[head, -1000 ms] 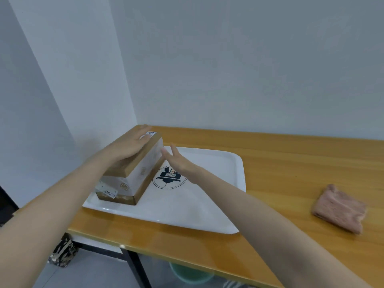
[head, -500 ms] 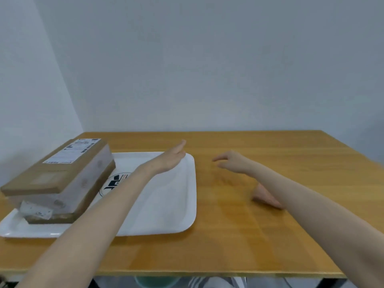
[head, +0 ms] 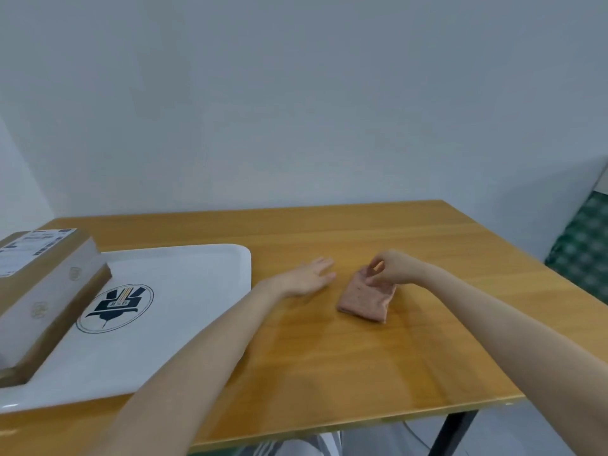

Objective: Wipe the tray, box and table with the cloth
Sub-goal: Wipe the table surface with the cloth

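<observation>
A folded pink cloth [head: 363, 302] lies on the wooden table [head: 362, 363], right of centre. My right hand [head: 396, 268] is at the cloth's far edge, fingers curled and pinching it there. My left hand [head: 307, 276] lies flat and open on the table, just left of the cloth and not touching it. A white tray [head: 184, 291] with a dark round logo sits on the left of the table. A brown and white cardboard box [head: 49, 278] with a shipping label stands on the tray's left part.
A grey wall runs right behind the table. A green patterned surface [head: 582, 248] stands past the table's right edge. A black table leg [head: 450, 432] shows under the front right corner. Bare tabletop lies between my forearms.
Both hands left the box and swung right across the table. My right hand came down on the cloth's far edge, and my left hand settled flat beside it. The view turned right.
</observation>
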Motion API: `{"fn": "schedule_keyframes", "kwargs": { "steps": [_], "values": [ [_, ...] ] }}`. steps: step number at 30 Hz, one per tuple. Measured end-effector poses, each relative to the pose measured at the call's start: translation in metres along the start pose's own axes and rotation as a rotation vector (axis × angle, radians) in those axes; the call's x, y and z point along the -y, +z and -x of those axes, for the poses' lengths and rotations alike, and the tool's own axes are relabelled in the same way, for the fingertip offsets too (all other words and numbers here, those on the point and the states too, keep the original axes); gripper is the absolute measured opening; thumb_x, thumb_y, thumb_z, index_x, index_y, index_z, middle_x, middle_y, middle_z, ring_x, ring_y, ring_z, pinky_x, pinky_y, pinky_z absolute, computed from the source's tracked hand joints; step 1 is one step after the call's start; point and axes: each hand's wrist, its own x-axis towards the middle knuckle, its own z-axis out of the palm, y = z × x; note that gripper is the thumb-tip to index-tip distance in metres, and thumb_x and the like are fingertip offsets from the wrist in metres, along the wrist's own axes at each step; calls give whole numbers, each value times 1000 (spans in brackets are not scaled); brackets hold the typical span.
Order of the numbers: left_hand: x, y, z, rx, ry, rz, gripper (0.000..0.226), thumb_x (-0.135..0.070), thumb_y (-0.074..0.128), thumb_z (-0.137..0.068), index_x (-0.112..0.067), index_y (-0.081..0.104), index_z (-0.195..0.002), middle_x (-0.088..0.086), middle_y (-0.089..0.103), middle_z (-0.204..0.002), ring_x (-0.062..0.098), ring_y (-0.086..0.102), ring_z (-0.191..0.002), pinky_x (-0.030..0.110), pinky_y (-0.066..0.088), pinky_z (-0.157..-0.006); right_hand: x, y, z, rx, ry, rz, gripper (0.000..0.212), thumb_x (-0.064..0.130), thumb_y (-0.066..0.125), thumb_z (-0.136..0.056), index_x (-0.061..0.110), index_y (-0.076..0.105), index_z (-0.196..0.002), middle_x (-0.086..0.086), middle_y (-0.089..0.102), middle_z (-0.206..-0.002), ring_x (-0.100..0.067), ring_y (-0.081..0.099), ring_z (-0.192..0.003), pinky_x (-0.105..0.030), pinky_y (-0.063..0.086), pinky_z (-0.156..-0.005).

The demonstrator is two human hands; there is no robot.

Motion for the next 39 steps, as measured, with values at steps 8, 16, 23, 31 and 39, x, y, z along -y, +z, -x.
{"fn": "schedule_keyframes", "kwargs": {
  "steps": [8, 16, 23, 31, 39],
  "values": [
    [-11, 12, -17, 2, 4, 115, 55, -29, 54, -94, -5, 39, -142, 11, 44, -145, 21, 42, -134, 33, 35, -111, 1, -7, -1, 20, -24, -413, 24, 20, 77, -74, 8, 65, -90, -6, 65, -90, -20, 61, -85, -28, 50, -67],
    [7, -24, 4, -287, 124, 225, 33, 4, 66, -78, 0, 60, -110, 8, 65, -101, 16, 61, -94, 16, 49, -75, 33, -7, -2, 204, -181, -1066, 15, 9, 70, -80, 7, 64, -94, -6, 68, -90, -17, 65, -85, -24, 55, -68],
    [38, -69, 57, -437, 174, 355, 34, 10, 67, -71, -24, 65, -77, -18, 65, -77, -5, 57, -77, 30, 40, -85, 96, 12, -9, 642, -488, -1056, 81, 40, 90, -48, 9, 57, -116, -4, 68, -101, -17, 67, -93, -29, 55, -77],
    [107, -87, 96, -561, -82, 346, 38, -8, 64, -87, -10, 55, -124, 4, 60, -125, 12, 54, -116, 21, 43, -90, 165, 43, -15, 435, -358, -1159, 26, 21, 69, -81, 11, 63, -105, -8, 67, -102, -23, 65, -93, -40, 57, -78],
    [132, -48, 110, -3, -268, 124, 52, -2, 38, -94, -18, 40, -144, -8, 35, -150, 7, 27, -141, 15, 21, -103, 186, 66, -32, 255, -200, -1472, 26, 8, 68, -82, 6, 59, -106, -11, 64, -93, -26, 64, -84, -36, 54, -62]
  ]
}}
